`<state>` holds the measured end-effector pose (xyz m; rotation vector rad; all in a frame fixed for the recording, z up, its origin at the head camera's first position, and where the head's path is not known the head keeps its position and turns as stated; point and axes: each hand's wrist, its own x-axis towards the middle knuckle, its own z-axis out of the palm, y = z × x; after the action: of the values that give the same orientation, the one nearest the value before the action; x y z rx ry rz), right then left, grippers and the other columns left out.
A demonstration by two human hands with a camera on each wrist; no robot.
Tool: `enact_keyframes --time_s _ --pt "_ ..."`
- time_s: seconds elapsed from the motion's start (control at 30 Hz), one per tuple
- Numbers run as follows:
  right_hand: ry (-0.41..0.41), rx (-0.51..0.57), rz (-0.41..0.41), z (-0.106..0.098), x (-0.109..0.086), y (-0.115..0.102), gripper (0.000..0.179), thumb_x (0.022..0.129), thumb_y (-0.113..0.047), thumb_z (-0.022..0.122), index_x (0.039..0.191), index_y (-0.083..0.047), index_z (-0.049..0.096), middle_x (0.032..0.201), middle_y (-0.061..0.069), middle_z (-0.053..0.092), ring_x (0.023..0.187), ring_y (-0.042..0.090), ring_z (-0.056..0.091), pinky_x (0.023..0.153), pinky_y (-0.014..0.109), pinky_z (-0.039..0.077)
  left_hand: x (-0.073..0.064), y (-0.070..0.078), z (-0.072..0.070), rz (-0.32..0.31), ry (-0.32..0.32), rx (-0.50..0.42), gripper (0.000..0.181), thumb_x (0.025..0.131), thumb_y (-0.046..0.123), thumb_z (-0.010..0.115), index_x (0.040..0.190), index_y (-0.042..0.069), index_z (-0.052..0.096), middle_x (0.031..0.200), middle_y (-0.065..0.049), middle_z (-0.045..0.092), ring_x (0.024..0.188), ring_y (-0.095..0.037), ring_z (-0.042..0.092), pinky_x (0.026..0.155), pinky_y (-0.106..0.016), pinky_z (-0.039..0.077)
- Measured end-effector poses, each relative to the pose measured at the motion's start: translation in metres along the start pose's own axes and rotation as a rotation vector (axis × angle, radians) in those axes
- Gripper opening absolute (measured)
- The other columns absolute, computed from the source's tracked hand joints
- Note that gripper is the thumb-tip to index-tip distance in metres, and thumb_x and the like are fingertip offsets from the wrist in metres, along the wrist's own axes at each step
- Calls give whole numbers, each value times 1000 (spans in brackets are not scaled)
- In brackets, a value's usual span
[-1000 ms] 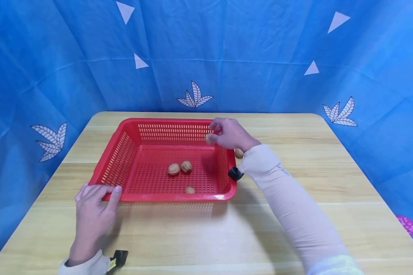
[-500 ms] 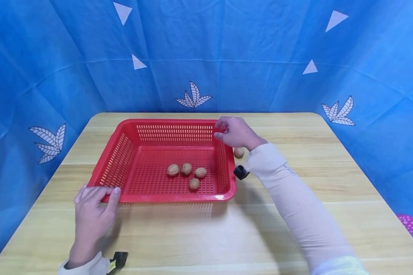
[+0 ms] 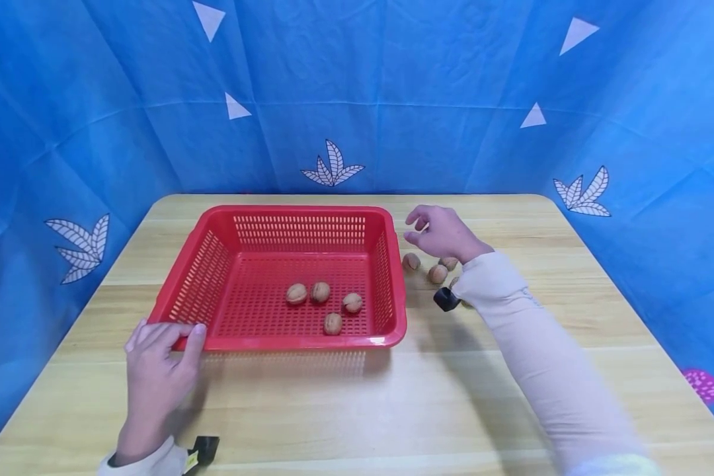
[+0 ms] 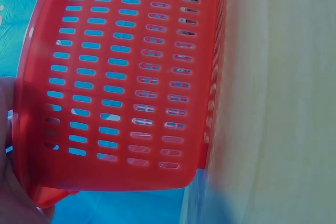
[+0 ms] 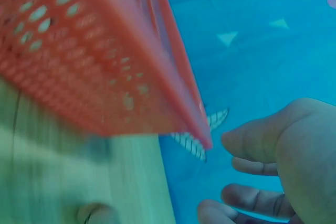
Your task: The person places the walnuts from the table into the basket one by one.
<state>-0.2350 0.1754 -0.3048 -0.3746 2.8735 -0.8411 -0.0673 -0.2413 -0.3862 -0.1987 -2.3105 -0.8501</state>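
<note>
A red plastic basket (image 3: 303, 343) with slotted sides rests on the table. Several walnuts (image 3: 296, 294) lie on its floor, toward the front right. My left hand (image 3: 159, 370) grips the rim at the near left corner, fingers over the edge; in the left wrist view the hand is partly cut off beside the basket's wall (image 4: 121, 174). Just beyond the basket's right side, my right hand (image 3: 443, 231) hovers in the air, fingers loosely bent with nothing between them. Below it several more walnuts (image 3: 437, 274) sit on the wood, some partly hidden by the wrist and sleeve.
A light wooden table (image 3: 333, 410) carries everything. Blue patterned cloth (image 3: 452, 86) hangs along its back and sides. Each wrist bears a small black camera piece, such as the one near the right sleeve (image 3: 446, 299).
My right hand let a walnut drop into the basket, where the walnuts rolled and settled. It then moved right, out past the basket's rim, uncovering walnuts on the table. My left hand kept its grip.
</note>
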Motion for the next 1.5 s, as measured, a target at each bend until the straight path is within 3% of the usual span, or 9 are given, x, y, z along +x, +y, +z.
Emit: enact_keyframes --time_s 0.3,0.57,1.23,1.5 --pt "-29 -11 50 1 -4 38 33 93 -22 60 118 0 59 108 20 62 96 34 59 84 47 47 1 -1 -1 9 10 -6 21 85 14 66 77 -6 65 79 -26 65 84 -38 52 103 -60 22" --pt "-7 -10 111 8 -4 63 32 92 -24 61 115 -1 61 106 20 63 96 34 59 84 47 47 1 -2 -3 0 1 0 22 85 15 67 78 -6 65 79 -26 66 86 -38 53 103 -60 23" --pt "51 7 237 25 -13 90 46 95 -27 54 129 4 49 115 24 56 107 35 52 90 48 43 0 0 -1 8 10 -11 22 85 14 67 78 -6 65 80 -26 66 87 -39 53 102 -63 22" --pt "38 4 253 33 -12 99 41 94 -25 53 126 0 53 100 17 64 91 29 59 86 45 46 -2 -1 -1 -2 9 -10 18 84 12 67 76 -4 65 79 -24 65 86 -37 53 103 -63 21"
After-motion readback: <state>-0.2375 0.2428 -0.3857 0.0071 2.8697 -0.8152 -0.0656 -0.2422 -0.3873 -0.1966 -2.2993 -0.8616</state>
